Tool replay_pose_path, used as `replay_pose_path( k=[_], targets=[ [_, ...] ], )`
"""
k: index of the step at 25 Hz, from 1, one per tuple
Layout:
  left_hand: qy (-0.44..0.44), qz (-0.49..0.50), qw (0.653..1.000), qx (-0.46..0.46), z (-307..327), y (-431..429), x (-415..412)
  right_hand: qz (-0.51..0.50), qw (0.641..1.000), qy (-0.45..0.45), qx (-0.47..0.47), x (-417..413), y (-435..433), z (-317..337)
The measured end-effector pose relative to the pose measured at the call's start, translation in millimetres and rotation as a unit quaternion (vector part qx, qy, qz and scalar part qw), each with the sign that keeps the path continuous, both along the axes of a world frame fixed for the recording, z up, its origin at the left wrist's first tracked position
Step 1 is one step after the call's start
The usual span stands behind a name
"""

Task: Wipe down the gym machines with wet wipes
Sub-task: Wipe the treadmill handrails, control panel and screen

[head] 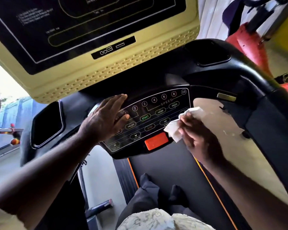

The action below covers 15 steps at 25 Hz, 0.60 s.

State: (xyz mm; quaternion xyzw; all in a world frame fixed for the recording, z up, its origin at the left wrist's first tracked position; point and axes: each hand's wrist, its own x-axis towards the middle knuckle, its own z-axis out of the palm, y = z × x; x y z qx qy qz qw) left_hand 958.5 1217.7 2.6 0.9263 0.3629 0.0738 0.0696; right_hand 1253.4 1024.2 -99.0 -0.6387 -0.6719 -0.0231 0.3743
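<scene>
I stand on a treadmill whose black button panel (154, 113) carries speed, start, pause, stop and incline keys and a red stop key (156, 141). My left hand (105, 118) lies flat with straight fingers on the panel's left side. My right hand (195, 135) grips a crumpled white wet wipe (175, 128) and presses it on the panel's right edge. Above the panel sits the yellow display housing (106, 70) with its dark screen.
Black cup holders (47, 123) (208, 53) flank the console. A black handrail (249, 75) curves down on the right. The belt (165, 168) with orange edge lines runs under my legs. Red gym equipment (249, 45) stands at the back right.
</scene>
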Motion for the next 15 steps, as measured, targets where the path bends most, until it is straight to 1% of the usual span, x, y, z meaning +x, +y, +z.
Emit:
replay_pose_path(
  k=[1, 2, 3, 4, 5, 6, 7, 8, 9, 10, 11, 12, 13, 15],
  targets=[
    [-0.004, 0.000, 1.000, 0.002, -1, 0, -1, -0.056, 0.997, 0.057, -0.010, 1, 10, 8],
    [-0.009, 0.000, 1.000, 0.002, -1, -1, -2, -0.054, 0.997, 0.057, -0.025, -2, 19, 14],
    [-0.013, -0.001, 1.000, 0.000, -1, -1, -2, 0.019, 0.999, 0.000, -0.032, -5, 25, 18],
    [-0.016, -0.002, 1.000, -0.002, 0, -1, -2, 0.117, 0.989, -0.082, -0.031, -7, 28, 18],
    [-0.017, -0.007, 1.000, -0.003, 1, -1, -2, 0.167, 0.978, -0.122, -0.022, -5, 33, 21],
    [-0.018, -0.014, 1.000, -0.002, 1, 0, -2, 0.146, 0.983, -0.110, -0.016, -1, 38, 24],
    [-0.020, -0.018, 1.000, -0.002, 0, 0, -3, 0.069, 0.996, -0.055, -0.023, 3, 40, 24],
    [-0.023, -0.017, 1.000, -0.002, -1, 2, -4, -0.006, 0.999, 0.009, -0.044, 2, 38, 25],
    [-0.025, -0.014, 1.000, -0.003, -1, 2, -5, -0.027, 0.998, 0.024, -0.058, -4, 30, 23],
    [-0.025, -0.016, 1.000, -0.003, -1, 2, -5, 0.014, 0.998, -0.016, -0.058, -11, 17, 19],
    [-0.025, -0.023, 0.999, -0.001, 0, 2, -4, 0.089, 0.993, -0.068, -0.047, -11, 5, 14],
    [-0.025, -0.025, 0.999, 0.002, 1, 1, -3, 0.132, 0.986, -0.094, -0.030, -3, 2, 13],
    [-0.025, -0.019, 1.000, 0.003, 1, 1, -3, 0.127, 0.988, -0.087, -0.006, 7, 10, 18],
    [-0.019, -0.003, 1.000, -0.003, 0, 1, -4, 0.017, 0.999, -0.034, 0.013, 21, 45, 30]
  ],
)
